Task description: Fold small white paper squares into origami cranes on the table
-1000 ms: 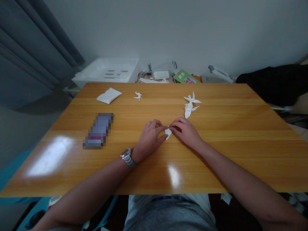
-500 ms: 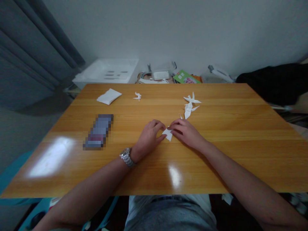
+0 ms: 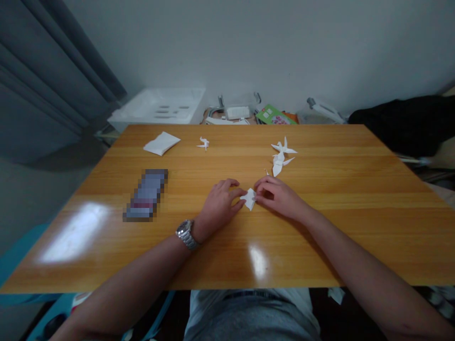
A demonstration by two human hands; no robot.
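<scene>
A small folded piece of white paper [image 3: 250, 199] is between my two hands, just above or on the wooden table [image 3: 341, 199]. My left hand [image 3: 222, 201], a metal watch [image 3: 186, 234] on its wrist, pinches the paper's left corner between thumb and forefinger. On the other side, my right hand [image 3: 275, 195] grips the right edge with thumb and fingertips. Beyond that hand lie white origami cranes [image 3: 278, 163], close together; the tip of another white piece shows just past its knuckles. One more small paper crane [image 3: 204, 143] sits alone farther left.
White paper sheets [image 3: 162, 143] lie at the table's far left, with a blurred-out phone [image 3: 146, 195] nearer. Behind the far edge are a white plastic tray [image 3: 131, 113], a green booklet [image 3: 272, 113] and assorted items. Dark cloth [image 3: 401, 123] is at the right.
My right fingers have shifted from the paper's top to its right edge, showing more of it. My left forefinger has come down onto the left corner. The other things stay put.
</scene>
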